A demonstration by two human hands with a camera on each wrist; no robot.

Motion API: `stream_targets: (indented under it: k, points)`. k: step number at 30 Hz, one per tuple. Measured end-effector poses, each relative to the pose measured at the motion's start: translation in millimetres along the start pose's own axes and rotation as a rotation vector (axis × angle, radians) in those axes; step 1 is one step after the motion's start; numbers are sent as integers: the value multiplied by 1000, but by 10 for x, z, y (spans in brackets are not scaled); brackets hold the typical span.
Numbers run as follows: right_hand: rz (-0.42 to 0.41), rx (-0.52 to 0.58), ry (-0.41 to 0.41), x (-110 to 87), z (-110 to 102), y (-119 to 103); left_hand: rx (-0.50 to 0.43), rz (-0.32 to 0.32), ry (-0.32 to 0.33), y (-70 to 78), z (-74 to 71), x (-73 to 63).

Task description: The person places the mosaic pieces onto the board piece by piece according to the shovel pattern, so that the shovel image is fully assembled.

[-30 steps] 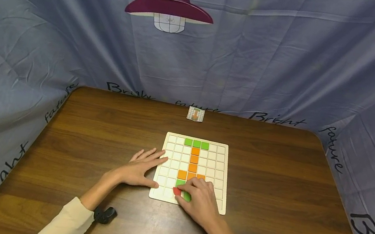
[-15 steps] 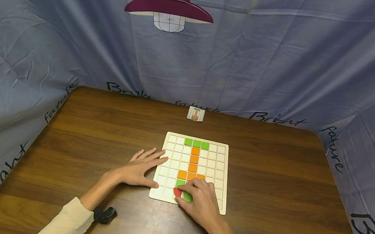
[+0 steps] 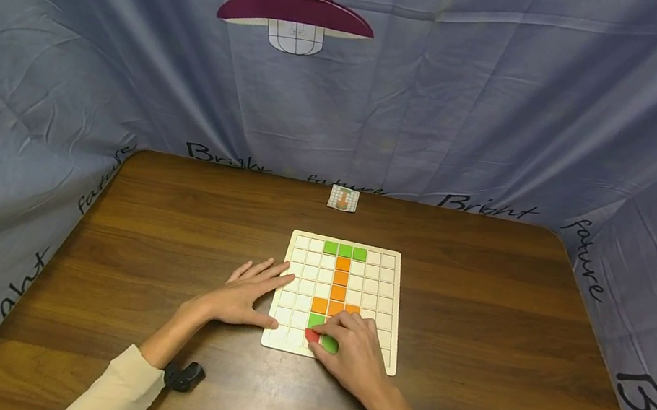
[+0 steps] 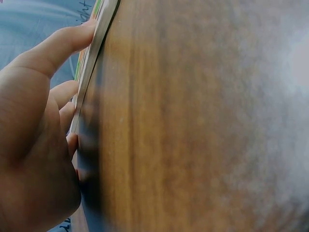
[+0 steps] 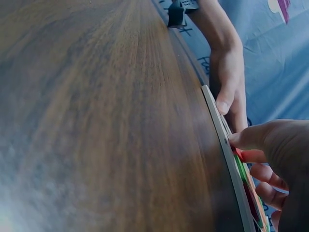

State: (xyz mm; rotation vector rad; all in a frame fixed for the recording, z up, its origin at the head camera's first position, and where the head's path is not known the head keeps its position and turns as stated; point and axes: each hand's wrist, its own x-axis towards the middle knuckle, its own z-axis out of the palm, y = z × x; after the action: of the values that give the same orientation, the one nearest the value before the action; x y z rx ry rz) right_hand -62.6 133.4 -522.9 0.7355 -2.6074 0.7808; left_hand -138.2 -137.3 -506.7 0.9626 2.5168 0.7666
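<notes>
A cream grid board (image 3: 285, 340) lies on the table, with green tiles (image 3: 345, 251) across its far row and a line of orange tiles (image 3: 340, 278) down its middle. Spread fingers of my left hand (image 3: 242, 300) rest on the board's left edge; the left wrist view shows that hand (image 4: 29, 116) with its thumb at the rim. Low on the board my right hand (image 3: 351, 355) pinches a red tile (image 3: 312, 335) between thumb and index finger. Beside it are a green tile (image 3: 316, 321) and a partly covered green piece (image 3: 329, 344). My right hand hides the squares beneath it.
A small printed card (image 3: 343, 199) with a coloured grid pattern lies at the table's far edge. Brown wooden table (image 3: 480, 320) surrounds the board. Blue-grey curtains (image 3: 451, 109) hang behind and along both sides.
The red tile and the right fingertips have shifted very slightly to the right. My left hand and the board hold still.
</notes>
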Motion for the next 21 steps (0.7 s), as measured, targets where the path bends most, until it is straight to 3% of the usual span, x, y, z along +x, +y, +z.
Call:
stream_targets:
  k: [21]
  points:
    - [-32, -28, 6, -25, -15, -5, -5, -5, -3, -3, 1, -5]
